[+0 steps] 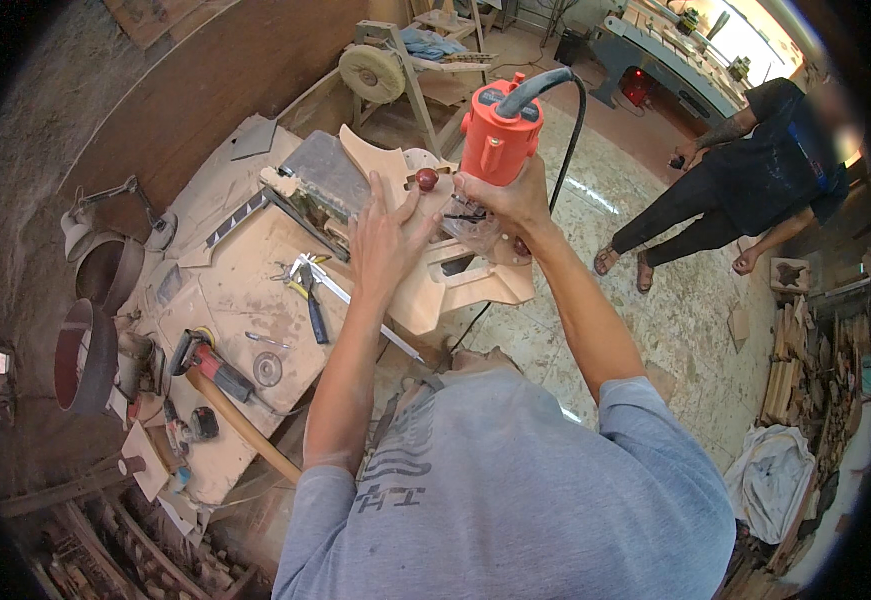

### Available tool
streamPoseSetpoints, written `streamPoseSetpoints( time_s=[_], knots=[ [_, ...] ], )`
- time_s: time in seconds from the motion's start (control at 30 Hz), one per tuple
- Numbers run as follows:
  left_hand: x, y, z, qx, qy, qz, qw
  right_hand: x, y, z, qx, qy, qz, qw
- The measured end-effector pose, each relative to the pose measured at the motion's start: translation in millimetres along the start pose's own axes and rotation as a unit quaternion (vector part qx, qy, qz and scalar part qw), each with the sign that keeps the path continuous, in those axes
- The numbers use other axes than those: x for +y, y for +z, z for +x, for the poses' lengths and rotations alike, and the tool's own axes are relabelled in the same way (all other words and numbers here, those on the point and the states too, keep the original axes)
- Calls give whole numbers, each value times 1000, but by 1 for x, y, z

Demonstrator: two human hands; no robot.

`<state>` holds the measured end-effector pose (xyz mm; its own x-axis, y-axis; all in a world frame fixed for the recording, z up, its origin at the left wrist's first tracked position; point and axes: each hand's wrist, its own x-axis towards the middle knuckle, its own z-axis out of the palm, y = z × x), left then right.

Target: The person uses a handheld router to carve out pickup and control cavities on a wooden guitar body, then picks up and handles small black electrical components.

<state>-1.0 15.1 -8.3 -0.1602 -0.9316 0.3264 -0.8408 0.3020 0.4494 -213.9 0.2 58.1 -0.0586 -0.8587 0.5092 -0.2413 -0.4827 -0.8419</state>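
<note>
My right hand (517,205) is wrapped round the lower body of an orange router (496,140), which stands upright on a shaped pale wooden piece (420,300) at the table's edge. A thick cable leaves the router's top. My left hand (387,235) lies with fingers spread on the wood, close to a dark red round knob (426,179). A second red knob (521,246) shows partly below my right hand. The router's bit is hidden by its clear base and my fingers. Beside my left forearm lie pliers (312,305) and a caliper (330,281).
The dusty table (225,335) holds a red angle grinder (217,368), a metal disc (267,369) and a cordless drill (195,428). A lamp (83,235) stands at its left edge. Another person (755,165) stands at the right. Wood scraps (790,360) are stacked behind.
</note>
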Motion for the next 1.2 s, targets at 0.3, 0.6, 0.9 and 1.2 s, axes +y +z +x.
streamPoseSetpoints(
  time_s=[0.3,0.6,0.9,1.2],
  knots=[
    [2,-4,0,-6,-4,-4,1000,1,-2,1,-7,5,-7,1000],
    [3,-6,0,-10,-13,-23,1000,-5,0,0,-10,10,6,1000],
    [1,-4,-1,-1,-13,-25,1000,2,2,2,1,-25,8,1000],
    [3,-6,-1,-31,-22,2,999,-8,-2,1,-14,8,3,1000]
  ],
)
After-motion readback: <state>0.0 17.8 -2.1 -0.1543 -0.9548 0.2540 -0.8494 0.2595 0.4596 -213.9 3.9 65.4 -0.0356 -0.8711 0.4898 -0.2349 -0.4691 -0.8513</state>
